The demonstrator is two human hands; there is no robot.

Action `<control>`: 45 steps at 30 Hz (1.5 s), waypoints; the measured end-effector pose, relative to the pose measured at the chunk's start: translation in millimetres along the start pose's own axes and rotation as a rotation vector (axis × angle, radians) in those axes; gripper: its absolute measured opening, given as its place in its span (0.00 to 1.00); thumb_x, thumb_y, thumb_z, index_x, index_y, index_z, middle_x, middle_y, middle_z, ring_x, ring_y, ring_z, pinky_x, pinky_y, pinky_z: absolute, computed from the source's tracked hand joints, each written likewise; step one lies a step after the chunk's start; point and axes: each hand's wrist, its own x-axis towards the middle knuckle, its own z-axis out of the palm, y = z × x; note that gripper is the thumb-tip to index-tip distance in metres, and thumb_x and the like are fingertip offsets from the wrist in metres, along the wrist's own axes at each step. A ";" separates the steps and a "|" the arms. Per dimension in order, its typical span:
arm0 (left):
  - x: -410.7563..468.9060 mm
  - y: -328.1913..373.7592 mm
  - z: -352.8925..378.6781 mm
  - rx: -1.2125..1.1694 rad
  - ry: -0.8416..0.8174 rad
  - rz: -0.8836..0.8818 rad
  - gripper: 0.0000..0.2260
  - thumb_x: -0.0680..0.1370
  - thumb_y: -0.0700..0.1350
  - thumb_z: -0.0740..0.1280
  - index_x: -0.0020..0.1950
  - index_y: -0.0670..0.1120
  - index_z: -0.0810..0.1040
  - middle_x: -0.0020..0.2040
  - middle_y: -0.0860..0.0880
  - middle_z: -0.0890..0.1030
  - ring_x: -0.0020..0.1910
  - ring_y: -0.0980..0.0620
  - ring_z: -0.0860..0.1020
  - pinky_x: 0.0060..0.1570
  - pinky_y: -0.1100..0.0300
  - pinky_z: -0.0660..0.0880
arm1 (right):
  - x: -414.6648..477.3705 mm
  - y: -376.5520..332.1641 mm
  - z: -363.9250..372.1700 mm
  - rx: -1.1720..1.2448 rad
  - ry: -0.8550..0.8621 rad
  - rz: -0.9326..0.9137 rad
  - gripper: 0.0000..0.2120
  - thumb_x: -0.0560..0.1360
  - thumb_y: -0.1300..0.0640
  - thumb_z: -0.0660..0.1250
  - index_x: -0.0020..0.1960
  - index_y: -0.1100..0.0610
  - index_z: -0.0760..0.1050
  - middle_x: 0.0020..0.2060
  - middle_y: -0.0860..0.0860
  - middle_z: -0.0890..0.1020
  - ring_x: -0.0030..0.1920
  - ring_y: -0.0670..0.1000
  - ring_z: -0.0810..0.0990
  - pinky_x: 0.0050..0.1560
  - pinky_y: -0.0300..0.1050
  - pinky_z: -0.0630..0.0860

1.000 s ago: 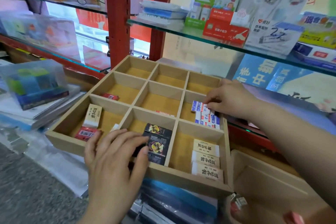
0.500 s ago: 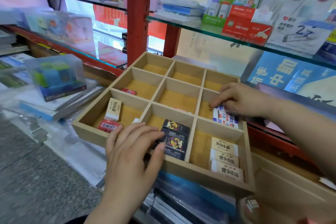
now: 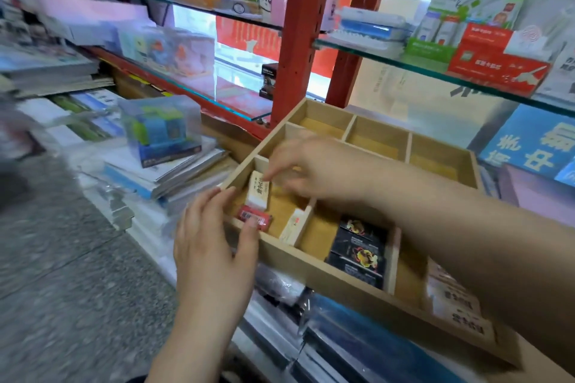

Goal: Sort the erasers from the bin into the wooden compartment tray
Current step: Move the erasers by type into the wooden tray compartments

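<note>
Cream eraser [image 3: 258,191] ×1 | red eraser [image 3: 253,217] ×1 | left hand [image 3: 211,252] touching red, right hand [image 3: 311,168] cream; grips unclear

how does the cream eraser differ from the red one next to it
The cream eraser is pale with dark print; the red eraser has a white label. The cream eraser looks longer and points away from the camera; the red eraser lies crosswise by the front wall. Both share the near-left compartment of the wooden tray.
</note>
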 end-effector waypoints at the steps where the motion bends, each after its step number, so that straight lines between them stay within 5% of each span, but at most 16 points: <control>1: -0.5 -0.8 -0.7 0.002 -0.013 0.000 0.28 0.69 0.59 0.54 0.62 0.45 0.74 0.62 0.48 0.71 0.63 0.47 0.67 0.63 0.50 0.62 | 8.5 -4.8 4.9 -0.113 -0.027 -0.056 0.16 0.74 0.58 0.62 0.61 0.47 0.74 0.57 0.49 0.74 0.59 0.51 0.69 0.60 0.45 0.66; 7: -0.2 -5.3 -2.1 -0.042 -0.036 0.036 0.26 0.68 0.61 0.53 0.59 0.49 0.75 0.58 0.60 0.64 0.61 0.60 0.62 0.62 0.55 0.60 | 25.7 -15.3 18.1 -0.424 -0.108 -0.180 0.19 0.76 0.54 0.59 0.66 0.48 0.68 0.57 0.52 0.70 0.59 0.53 0.65 0.55 0.45 0.62; 10: -0.2 -3.9 -3.4 -0.055 -0.058 0.006 0.21 0.70 0.57 0.58 0.58 0.49 0.75 0.58 0.60 0.64 0.63 0.57 0.62 0.67 0.51 0.60 | 29.2 -11.3 18.0 -0.428 -0.077 -0.190 0.18 0.75 0.52 0.61 0.64 0.49 0.70 0.57 0.52 0.70 0.58 0.53 0.65 0.55 0.45 0.62; 15: -2.4 -2.3 -4.1 -0.041 -0.049 0.018 0.20 0.70 0.54 0.59 0.58 0.49 0.75 0.58 0.60 0.64 0.62 0.60 0.59 0.67 0.49 0.58 | 16.3 -4.4 9.6 -0.038 0.097 -0.095 0.18 0.72 0.56 0.68 0.61 0.55 0.74 0.59 0.52 0.76 0.61 0.51 0.70 0.60 0.42 0.63; 19: -6.0 -2.1 -1.2 0.017 -0.008 0.125 0.21 0.70 0.59 0.57 0.56 0.49 0.76 0.58 0.57 0.67 0.64 0.57 0.58 0.69 0.45 0.52 | -19.9 -1.2 -19.7 0.371 0.190 0.089 0.09 0.70 0.58 0.70 0.50 0.52 0.77 0.41 0.45 0.79 0.42 0.38 0.75 0.48 0.30 0.69; 23: -10.5 4.1 3.3 0.025 -0.042 0.281 0.20 0.70 0.58 0.58 0.54 0.48 0.77 0.56 0.56 0.69 0.66 0.52 0.60 0.67 0.55 0.45 | -75.8 18.2 -39.1 0.448 0.050 0.269 0.09 0.65 0.53 0.71 0.44 0.53 0.78 0.38 0.52 0.81 0.40 0.51 0.78 0.49 0.48 0.74; 26: -15.8 8.1 11.7 0.039 -0.110 0.353 0.19 0.70 0.57 0.59 0.53 0.48 0.78 0.55 0.54 0.73 0.63 0.50 0.63 0.65 0.57 0.47 | -117.9 29.6 -37.3 0.468 -0.095 0.416 0.09 0.66 0.57 0.72 0.43 0.48 0.75 0.34 0.46 0.78 0.35 0.42 0.75 0.44 0.42 0.73; 32: -20.2 15.8 18.5 0.087 -0.151 0.314 0.22 0.70 0.58 0.56 0.52 0.46 0.80 0.54 0.47 0.78 0.61 0.52 0.64 0.65 0.59 0.45 | -160.4 25.3 -14.0 -0.028 -0.235 0.518 0.17 0.70 0.47 0.67 0.59 0.45 0.71 0.47 0.44 0.78 0.45 0.44 0.75 0.45 0.35 0.69; 35: -20.6 14.2 19.7 0.111 -0.151 0.328 0.22 0.70 0.58 0.56 0.52 0.45 0.80 0.54 0.46 0.78 0.62 0.51 0.64 0.65 0.57 0.46 | -165.3 24.0 -12.9 0.040 -0.262 0.480 0.19 0.70 0.47 0.68 0.61 0.47 0.72 0.45 0.44 0.78 0.45 0.43 0.75 0.49 0.36 0.71; 38: -21.0 13.5 21.0 0.127 -0.155 0.324 0.22 0.70 0.58 0.56 0.52 0.46 0.80 0.55 0.47 0.78 0.62 0.52 0.64 0.66 0.54 0.45 | -169.9 25.0 -13.9 0.070 -0.327 0.404 0.18 0.72 0.48 0.64 0.62 0.46 0.72 0.54 0.46 0.79 0.52 0.44 0.76 0.55 0.39 0.72; 41: -20.1 13.4 20.9 0.111 -0.145 0.323 0.22 0.70 0.58 0.56 0.52 0.46 0.80 0.55 0.47 0.78 0.62 0.51 0.64 0.66 0.59 0.43 | -171.0 27.6 -13.6 0.049 -0.337 0.375 0.17 0.75 0.50 0.61 0.64 0.46 0.71 0.59 0.42 0.76 0.55 0.39 0.72 0.57 0.29 0.66; 45: -16.5 12.8 18.4 0.082 -0.104 0.341 0.22 0.72 0.56 0.57 0.54 0.43 0.78 0.55 0.45 0.77 0.60 0.50 0.65 0.64 0.61 0.46 | -164.6 27.4 -13.1 -0.030 -0.386 0.338 0.17 0.76 0.50 0.60 0.64 0.45 0.70 0.58 0.44 0.73 0.58 0.42 0.70 0.61 0.33 0.64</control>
